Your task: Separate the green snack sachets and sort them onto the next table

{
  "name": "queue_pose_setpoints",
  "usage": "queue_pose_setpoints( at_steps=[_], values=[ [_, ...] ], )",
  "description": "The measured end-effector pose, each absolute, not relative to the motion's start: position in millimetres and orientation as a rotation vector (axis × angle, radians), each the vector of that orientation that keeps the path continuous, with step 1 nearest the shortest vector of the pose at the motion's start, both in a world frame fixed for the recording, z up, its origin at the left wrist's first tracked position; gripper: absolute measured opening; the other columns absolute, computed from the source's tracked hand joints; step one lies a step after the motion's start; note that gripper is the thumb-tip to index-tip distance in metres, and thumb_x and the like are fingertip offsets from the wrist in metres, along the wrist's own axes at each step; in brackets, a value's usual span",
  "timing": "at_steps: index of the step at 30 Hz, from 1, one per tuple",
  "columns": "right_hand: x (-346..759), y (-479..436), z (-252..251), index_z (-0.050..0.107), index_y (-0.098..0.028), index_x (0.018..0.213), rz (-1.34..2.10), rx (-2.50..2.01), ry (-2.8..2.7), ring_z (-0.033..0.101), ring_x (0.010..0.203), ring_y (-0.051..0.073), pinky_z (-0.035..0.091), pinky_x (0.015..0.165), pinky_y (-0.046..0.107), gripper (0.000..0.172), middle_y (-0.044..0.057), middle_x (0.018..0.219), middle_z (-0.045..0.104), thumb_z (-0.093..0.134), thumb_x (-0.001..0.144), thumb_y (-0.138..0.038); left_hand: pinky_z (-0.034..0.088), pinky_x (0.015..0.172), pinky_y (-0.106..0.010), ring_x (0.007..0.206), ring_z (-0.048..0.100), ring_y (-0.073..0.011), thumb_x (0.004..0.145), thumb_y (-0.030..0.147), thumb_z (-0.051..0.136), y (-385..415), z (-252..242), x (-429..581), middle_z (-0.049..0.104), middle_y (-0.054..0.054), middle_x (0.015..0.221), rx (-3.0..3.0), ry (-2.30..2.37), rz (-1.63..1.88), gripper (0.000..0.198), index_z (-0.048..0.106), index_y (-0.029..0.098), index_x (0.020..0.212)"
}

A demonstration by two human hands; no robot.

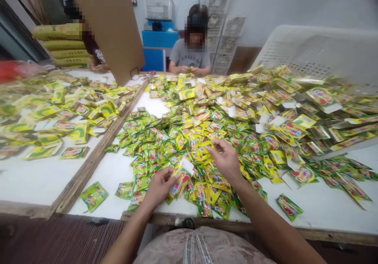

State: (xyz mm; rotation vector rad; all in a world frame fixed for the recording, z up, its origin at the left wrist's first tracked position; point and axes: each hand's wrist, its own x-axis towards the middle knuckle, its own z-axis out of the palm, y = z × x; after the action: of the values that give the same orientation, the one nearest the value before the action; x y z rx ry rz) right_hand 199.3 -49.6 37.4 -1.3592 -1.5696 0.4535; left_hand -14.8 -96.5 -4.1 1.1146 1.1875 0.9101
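My left hand (pixel 161 187) is closed around a small printed carton (pixel 180 183), its white end flap standing open toward the upper right. To the right and a little farther off, my right hand (pixel 226 159) pinches the edge of a yellow sachet (pixel 201 145) between thumb and fingers. Both hands are over a wide heap of green and yellow sachets (pixel 153 138) that covers the middle of the table. Several sachets lie under and in front of the carton.
Flattened and folded cartons (pixel 295 126) pile up at the right, by a white perforated crate (pixel 310 51). A wooden strip (pixel 100 148) divides the white table, with more cartons (pixel 79 132) left of it. Across sits a person (pixel 190 53); another is partly behind a cardboard panel (pixel 109 24).
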Motion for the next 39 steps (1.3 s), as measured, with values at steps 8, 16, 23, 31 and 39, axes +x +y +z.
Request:
queue_pose_setpoints(
  at_steps=[8, 16, 23, 31, 39],
  values=[
    [163, -63, 20, 0.05, -0.018, 0.067, 1.124, -1.297, -1.52, 0.038, 0.056, 0.01, 0.033, 0.054, 0.023, 0.024, -0.006, 0.06, 0.039, 0.067, 0.068, -0.035, 0.045, 0.06, -0.024, 0.061, 0.061, -0.014, 0.068, 0.042, 0.068, -104, -7, -24, 0.068, -0.001, 0.073, 0.839, 1.062, 0.97, 0.031, 0.062, 0.016, 0.084],
    [173, -53, 24, 0.047, -0.018, 0.06, 1.423, -1.268, -1.575, 0.034, 0.05, 0.008, 0.028, 0.049, 0.021, 0.032, -0.007, 0.054, 0.039, 0.069, 0.063, -0.042, 0.045, 0.06, -0.024, 0.062, 0.06, -0.0143, 0.07, 0.041, 0.067, -110, -6, -28, 0.068, -0.001, 0.071, 0.776, 1.071, 1.036, 0.029, 0.062, 0.015, 0.084],
    [164, -58, 14, 0.05, -0.017, 0.055, 1.292, -1.308, -1.913, 0.033, 0.048, 0.007, 0.025, 0.046, 0.02, 0.034, -0.008, 0.05, 0.036, 0.067, 0.067, -0.043, 0.043, 0.058, -0.021, 0.063, 0.059, -0.0132, 0.064, 0.035, 0.073, -113, -6, -24, 0.068, 0.0, 0.072, 0.962, 1.155, 0.977, 0.027, 0.065, 0.016, 0.081],
    [156, -40, 7, 0.06, -0.017, 0.073, 0.43, -1.698, -1.987, 0.053, 0.071, 0.02, 0.039, 0.065, 0.031, 0.032, 0.006, 0.071, 0.06, 0.055, 0.08, -0.048, 0.049, 0.057, -0.025, 0.06, 0.064, -0.0157, 0.055, 0.032, 0.079, -110, -5, -39, 0.072, -0.003, 0.077, 0.609, 1.215, 1.058, 0.041, 0.063, 0.016, 0.088],
    [135, -47, -10, 0.058, -0.016, 0.085, -0.039, -1.751, -2.354, 0.048, 0.088, 0.027, 0.033, 0.074, 0.038, 0.017, 0.012, 0.089, 0.06, 0.067, 0.074, -0.026, 0.049, 0.054, -0.024, 0.055, 0.064, -0.0153, 0.052, 0.031, 0.081, -104, -9, -49, 0.072, -0.003, 0.071, 0.564, 1.253, 1.133, 0.042, 0.064, 0.014, 0.087]
  ],
)
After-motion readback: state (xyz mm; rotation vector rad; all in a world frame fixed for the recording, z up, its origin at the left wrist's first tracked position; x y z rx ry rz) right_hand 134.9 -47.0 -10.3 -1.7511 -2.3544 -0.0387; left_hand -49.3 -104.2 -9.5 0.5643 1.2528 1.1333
